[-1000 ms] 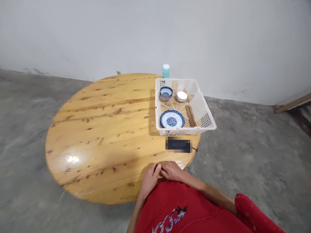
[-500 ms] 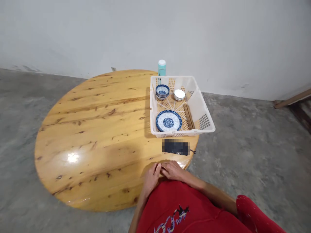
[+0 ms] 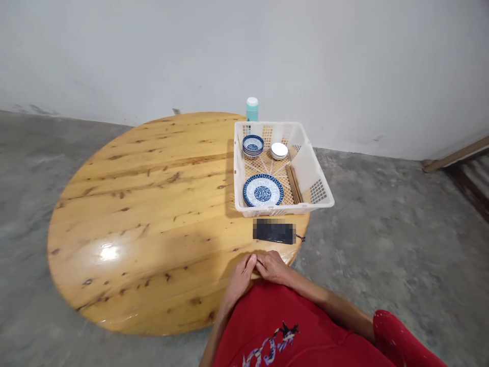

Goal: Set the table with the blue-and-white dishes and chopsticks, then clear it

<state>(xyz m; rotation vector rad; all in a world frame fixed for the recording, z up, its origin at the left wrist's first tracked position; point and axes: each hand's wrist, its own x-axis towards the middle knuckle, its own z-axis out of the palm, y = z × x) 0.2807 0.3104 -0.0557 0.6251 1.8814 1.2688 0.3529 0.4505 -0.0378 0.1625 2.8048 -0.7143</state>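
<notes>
My left hand (image 3: 243,273) and my right hand (image 3: 272,266) meet at the near edge of the round wooden table (image 3: 153,204), in front of my red shirt. The fingers of both are curled in and closed, partly hidden, and no object shows in them. Just beyond them lies a dark, flat, blurred-out object (image 3: 274,232) with a short cord at its right end. Past it stands a white plastic basket (image 3: 323,199). Inside are blue-and-white plates (image 3: 263,192), stacked blue-rimmed bowls (image 3: 252,145), small white bowls (image 3: 279,150) and a bundle of chopsticks (image 3: 294,184).
A turquoise bottle with a white lid (image 3: 252,109) stands behind the basket. The basket's right side overhangs the table edge. Grey concrete floor (image 3: 382,229) surrounds the table, with a pale wall (image 3: 153,56) behind. A wooden frame (image 3: 454,155) is at far right.
The view has shifted slightly, so the table and basket appear a little further left. My hands stay together at the table edge, and nothing on the table has moved.
</notes>
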